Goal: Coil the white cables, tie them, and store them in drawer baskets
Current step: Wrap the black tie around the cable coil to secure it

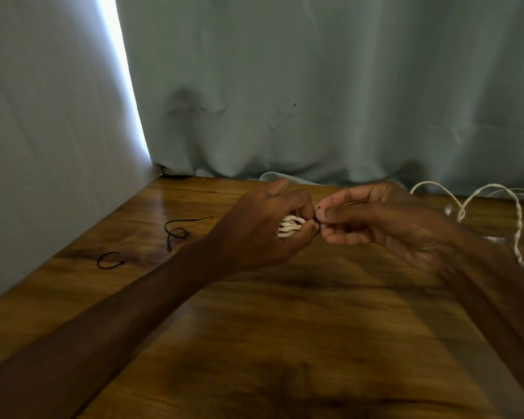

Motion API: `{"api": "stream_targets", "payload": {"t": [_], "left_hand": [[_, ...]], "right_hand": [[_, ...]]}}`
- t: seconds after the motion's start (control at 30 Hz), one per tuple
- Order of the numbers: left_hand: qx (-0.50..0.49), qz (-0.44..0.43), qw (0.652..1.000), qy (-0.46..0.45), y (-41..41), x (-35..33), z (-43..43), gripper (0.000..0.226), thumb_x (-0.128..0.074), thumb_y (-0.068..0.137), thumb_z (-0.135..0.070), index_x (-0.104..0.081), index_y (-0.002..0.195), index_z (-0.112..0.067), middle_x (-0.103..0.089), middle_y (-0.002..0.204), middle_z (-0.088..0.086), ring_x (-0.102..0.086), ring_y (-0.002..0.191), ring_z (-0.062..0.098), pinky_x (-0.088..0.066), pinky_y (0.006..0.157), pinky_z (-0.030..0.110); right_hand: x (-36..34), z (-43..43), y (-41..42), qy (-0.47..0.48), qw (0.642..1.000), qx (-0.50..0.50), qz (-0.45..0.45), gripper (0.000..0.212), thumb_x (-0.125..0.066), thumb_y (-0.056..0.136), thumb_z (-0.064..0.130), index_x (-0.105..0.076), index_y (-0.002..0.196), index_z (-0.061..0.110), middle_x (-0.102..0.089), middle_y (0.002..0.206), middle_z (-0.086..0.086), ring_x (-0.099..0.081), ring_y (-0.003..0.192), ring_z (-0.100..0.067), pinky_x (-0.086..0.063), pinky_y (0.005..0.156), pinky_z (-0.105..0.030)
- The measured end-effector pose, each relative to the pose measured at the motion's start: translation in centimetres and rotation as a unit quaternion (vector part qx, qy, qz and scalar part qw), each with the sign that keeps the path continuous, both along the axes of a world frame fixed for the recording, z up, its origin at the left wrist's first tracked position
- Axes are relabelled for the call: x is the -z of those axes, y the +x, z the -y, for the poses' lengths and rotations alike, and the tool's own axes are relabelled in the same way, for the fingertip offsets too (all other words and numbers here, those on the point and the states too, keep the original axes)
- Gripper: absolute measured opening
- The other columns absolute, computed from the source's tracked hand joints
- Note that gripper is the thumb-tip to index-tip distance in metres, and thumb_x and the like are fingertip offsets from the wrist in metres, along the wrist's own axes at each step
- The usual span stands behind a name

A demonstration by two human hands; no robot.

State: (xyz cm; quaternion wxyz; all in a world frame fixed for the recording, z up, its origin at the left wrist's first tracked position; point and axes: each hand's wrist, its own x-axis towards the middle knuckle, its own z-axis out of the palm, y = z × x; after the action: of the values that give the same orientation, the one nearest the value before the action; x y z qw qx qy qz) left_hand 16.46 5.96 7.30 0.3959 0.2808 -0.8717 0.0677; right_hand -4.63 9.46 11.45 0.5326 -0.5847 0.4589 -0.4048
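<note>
Two spare black ties lie by the wooden table's left edge. Above mid-table the left grip is curled round a small coiled white cable bundle, and the right grip pinches a thin black tie right against it. Loose twisty white cable sprawls at the right edge.

A glossy wooden tabletop with dark, streaky grain fills the near scene. Along its far edge hangs a grey-green curtain, creased and bunched where it meets the wood. On the left stands a pale wall. Between them a narrow strip of daylight glares white in the dim room.
</note>
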Motion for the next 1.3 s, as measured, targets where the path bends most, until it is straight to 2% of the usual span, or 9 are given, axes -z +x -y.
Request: {"api": "stream_targets", "payload": {"t": [0.2,0.33,0.43,0.53,0.7,0.9,1.0,1.2,1.3], "left_hand": [[0.052,-0.054,0.993,0.091,-0.2,-0.3,-0.3,0.005,-0.072,0.091,-0.018,-0.07,0.086,-0.016,-0.068,0.086,-0.006,-0.064,0.084,0.012,-0.051,0.075,0.04],[0.134,-0.114,0.96,0.218,-0.2,-0.2,-0.7,0.011,-0.064,0.098,-0.01,-0.067,0.088,-0.007,-0.069,0.079,-0.001,-0.065,0.069,0.014,-0.053,0.061,0.037],[0.17,-0.164,0.931,0.277,-0.3,0.0,-0.6,0.015,-0.059,0.101,-0.008,-0.065,0.089,-0.002,-0.067,0.078,0.007,-0.06,0.064,0.017,-0.047,0.055,0.034],[0.189,-0.201,0.907,0.318,-0.6,0.3,-0.5,0.02,-0.053,0.103,-0.004,-0.063,0.088,0.004,-0.061,0.075,0.0,-0.053,0.058,0.003,-0.041,0.054,0.019],[0.181,-0.233,0.891,0.345,-0.9,0.7,-0.3,0.025,-0.051,0.105,-0.008,-0.062,0.084,-0.003,-0.054,0.07,-0.006,-0.047,0.054,0.001,-0.037,0.052,0.018],[0.135,-0.22,0.908,0.33,-1.3,0.9,-0.6,0.023,-0.066,0.098,-0.019,-0.066,0.086,0.001,-0.061,0.065,-0.004,-0.054,0.057,0.01,-0.044,0.055,0.027],[0.119,-0.213,0.908,0.34,-1.5,0.9,-0.7,0.02,-0.07,0.097,-0.021,-0.068,0.093,-0.002,-0.067,0.07,0.001,-0.061,0.061,0.012,-0.049,0.058,0.031],[0.102,-0.111,0.941,0.304,-1.1,0.6,-0.5,0.014,-0.065,0.101,-0.028,-0.068,0.106,-0.015,-0.075,0.082,-0.002,-0.073,0.077,0.013,-0.06,0.071,0.045],[0.107,-0.07,0.953,0.274,-1.3,0.5,-0.8,0.016,-0.062,0.102,-0.025,-0.07,0.106,-0.012,-0.076,0.085,-0.003,-0.074,0.08,0.013,-0.058,0.073,0.042]], "right_hand": [[-0.3,0.4,-0.5,-0.018,1.0,-0.002,-0.01,0.025,-0.077,0.073,0.011,-0.077,0.097,0.001,-0.076,0.087,-0.009,-0.073,0.079,-0.014,-0.061,0.067,-0.024],[-0.4,0.4,-0.4,-0.017,0.999,0.0,0.027,0.02,-0.073,0.077,0.009,-0.075,0.095,0.001,-0.075,0.087,-0.01,-0.073,0.078,-0.014,-0.06,0.065,-0.023],[-0.4,0.2,-0.1,-0.019,0.998,0.011,0.059,0.011,-0.066,0.088,0.0,-0.073,0.097,-0.002,-0.076,0.087,-0.014,-0.074,0.075,-0.017,-0.062,0.067,-0.025],[-0.5,0.1,0.1,-0.033,0.997,0.025,0.061,0.009,-0.064,0.091,-0.001,-0.072,0.095,-0.002,-0.076,0.087,-0.016,-0.075,0.076,-0.02,-0.063,0.068,-0.027],[-0.3,0.1,0.4,-0.076,0.995,0.051,0.036,0.007,-0.063,0.095,0.0,-0.07,0.095,-0.001,-0.077,0.087,-0.019,-0.077,0.081,-0.027,-0.065,0.072,-0.03],[0.1,0.4,0.6,-0.132,0.989,0.072,-0.002,0.011,-0.06,0.098,0.0,-0.07,0.096,-0.003,-0.077,0.085,-0.02,-0.076,0.076,-0.028,-0.063,0.066,-0.029],[0.4,0.7,0.4,-0.155,0.984,0.087,-0.007,0.012,-0.06,0.098,0.0,-0.071,0.094,-0.003,-0.076,0.081,-0.019,-0.074,0.071,-0.026,-0.061,0.063,-0.027],[1.1,1.5,0.3,-0.162,0.979,0.124,0.007,0.009,-0.06,0.097,-0.001,-0.069,0.095,-0.002,-0.075,0.08,-0.018,-0.073,0.066,-0.022,-0.059,0.058,-0.026],[1.6,2.1,0.3,-0.141,0.981,0.127,0.029,0.011,-0.059,0.096,-0.004,-0.069,0.091,-0.002,-0.072,0.075,-0.015,-0.067,0.062,-0.017,-0.055,0.053,-0.024]]}}
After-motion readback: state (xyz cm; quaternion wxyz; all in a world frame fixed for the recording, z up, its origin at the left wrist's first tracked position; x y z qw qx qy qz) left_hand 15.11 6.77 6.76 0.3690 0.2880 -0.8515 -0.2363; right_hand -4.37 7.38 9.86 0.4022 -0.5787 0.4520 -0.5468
